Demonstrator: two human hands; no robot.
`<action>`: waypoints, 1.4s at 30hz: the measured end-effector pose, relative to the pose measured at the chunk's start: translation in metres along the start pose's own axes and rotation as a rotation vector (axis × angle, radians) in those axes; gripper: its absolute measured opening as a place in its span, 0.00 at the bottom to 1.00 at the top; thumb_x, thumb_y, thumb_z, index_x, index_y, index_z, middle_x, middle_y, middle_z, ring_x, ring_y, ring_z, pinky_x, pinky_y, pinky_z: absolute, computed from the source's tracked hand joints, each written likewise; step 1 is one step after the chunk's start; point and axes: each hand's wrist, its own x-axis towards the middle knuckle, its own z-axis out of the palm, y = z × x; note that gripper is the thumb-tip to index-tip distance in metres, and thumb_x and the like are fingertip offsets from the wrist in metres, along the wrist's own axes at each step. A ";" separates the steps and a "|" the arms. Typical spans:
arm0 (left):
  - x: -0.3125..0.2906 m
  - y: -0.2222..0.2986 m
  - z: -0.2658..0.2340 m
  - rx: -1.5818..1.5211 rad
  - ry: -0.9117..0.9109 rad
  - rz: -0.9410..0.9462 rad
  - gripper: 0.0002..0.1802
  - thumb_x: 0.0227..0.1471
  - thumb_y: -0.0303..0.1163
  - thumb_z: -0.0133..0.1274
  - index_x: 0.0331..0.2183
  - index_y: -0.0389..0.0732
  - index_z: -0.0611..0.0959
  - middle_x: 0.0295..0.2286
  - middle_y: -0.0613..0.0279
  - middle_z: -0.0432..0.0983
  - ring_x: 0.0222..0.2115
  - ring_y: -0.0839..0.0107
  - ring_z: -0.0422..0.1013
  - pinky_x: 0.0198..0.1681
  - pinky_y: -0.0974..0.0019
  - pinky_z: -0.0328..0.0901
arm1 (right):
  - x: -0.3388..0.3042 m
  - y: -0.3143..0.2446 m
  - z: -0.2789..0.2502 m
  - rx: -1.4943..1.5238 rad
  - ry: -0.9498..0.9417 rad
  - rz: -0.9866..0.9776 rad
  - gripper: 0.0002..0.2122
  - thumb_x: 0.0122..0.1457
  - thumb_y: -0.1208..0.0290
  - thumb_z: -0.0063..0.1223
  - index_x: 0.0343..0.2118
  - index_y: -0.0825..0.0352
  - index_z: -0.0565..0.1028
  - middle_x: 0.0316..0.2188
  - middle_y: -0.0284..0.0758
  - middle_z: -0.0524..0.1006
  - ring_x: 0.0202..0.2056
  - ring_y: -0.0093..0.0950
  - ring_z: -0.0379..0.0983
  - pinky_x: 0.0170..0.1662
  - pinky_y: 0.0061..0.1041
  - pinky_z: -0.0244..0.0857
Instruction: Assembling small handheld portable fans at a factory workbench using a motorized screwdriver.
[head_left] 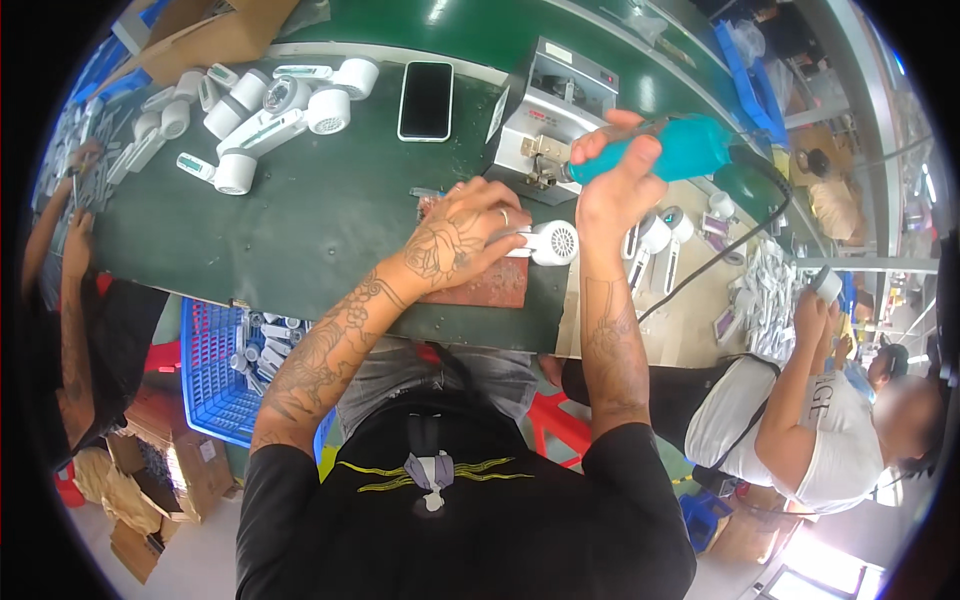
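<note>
My right hand (618,195) is wrapped round a teal electric screwdriver (695,148) with a dark cable. The screwdriver points left, its tip at the front of a grey metal screw feeder (525,112). My left hand (458,232) has its fingers closed over the handle of a white handheld fan (553,243). The round, grilled head of the fan sticks out to the right of my fingers, and most of the handle is hidden. Beneath them lies a reddish-brown pad (490,287) on the green table (300,225).
Several white fans (240,115) lie at the far left, near a phone (426,101). More fans (652,235) and a pile of white parts (770,290) lie right. A blue basket (212,370) stands below the table edge. Co-workers sit left and right; the cable (720,240) hangs beside my right arm.
</note>
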 end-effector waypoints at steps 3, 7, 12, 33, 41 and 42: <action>-0.005 -0.006 0.004 -0.010 0.025 0.073 0.20 0.55 0.47 0.60 0.44 0.44 0.86 0.43 0.64 0.77 0.47 0.61 0.70 0.56 0.55 0.62 | 0.005 0.012 0.006 -0.043 -0.036 -0.020 0.23 0.67 0.50 0.53 0.39 0.72 0.73 0.19 0.31 0.73 0.21 0.24 0.72 0.25 0.24 0.66; -0.003 -0.006 0.006 0.059 0.047 0.095 0.23 0.55 0.50 0.60 0.46 0.44 0.85 0.43 0.64 0.78 0.47 0.62 0.70 0.57 0.54 0.62 | 0.005 0.026 0.005 0.040 -0.052 -0.038 0.20 0.67 0.53 0.54 0.36 0.70 0.72 0.19 0.32 0.72 0.21 0.24 0.71 0.25 0.24 0.66; -0.001 -0.005 0.004 0.017 0.021 0.038 0.24 0.56 0.51 0.59 0.47 0.44 0.84 0.44 0.62 0.78 0.48 0.61 0.70 0.58 0.52 0.61 | 0.003 0.020 0.006 -0.102 -0.072 -0.013 0.23 0.70 0.50 0.48 0.37 0.71 0.69 0.20 0.36 0.70 0.21 0.29 0.69 0.26 0.29 0.67; -0.001 -0.004 0.003 0.020 -0.003 0.033 0.23 0.56 0.48 0.59 0.47 0.43 0.84 0.44 0.59 0.78 0.49 0.60 0.69 0.58 0.52 0.61 | -0.043 0.002 -0.015 0.069 -0.125 0.178 0.19 0.68 0.55 0.55 0.36 0.71 0.70 0.22 0.34 0.72 0.21 0.25 0.70 0.25 0.26 0.67; -0.001 -0.001 0.001 0.104 -0.012 0.040 0.23 0.58 0.48 0.57 0.49 0.43 0.81 0.44 0.58 0.76 0.49 0.58 0.69 0.57 0.51 0.61 | -0.044 0.004 -0.013 -0.035 -0.138 0.178 0.22 0.71 0.50 0.46 0.35 0.71 0.67 0.20 0.37 0.70 0.21 0.29 0.68 0.27 0.29 0.66; -0.001 -0.001 0.001 0.093 -0.012 0.038 0.23 0.58 0.48 0.57 0.48 0.43 0.82 0.44 0.58 0.76 0.49 0.58 0.69 0.56 0.52 0.61 | -0.043 0.004 -0.012 -0.038 -0.143 0.168 0.22 0.71 0.50 0.47 0.36 0.71 0.68 0.20 0.37 0.70 0.21 0.29 0.68 0.27 0.29 0.66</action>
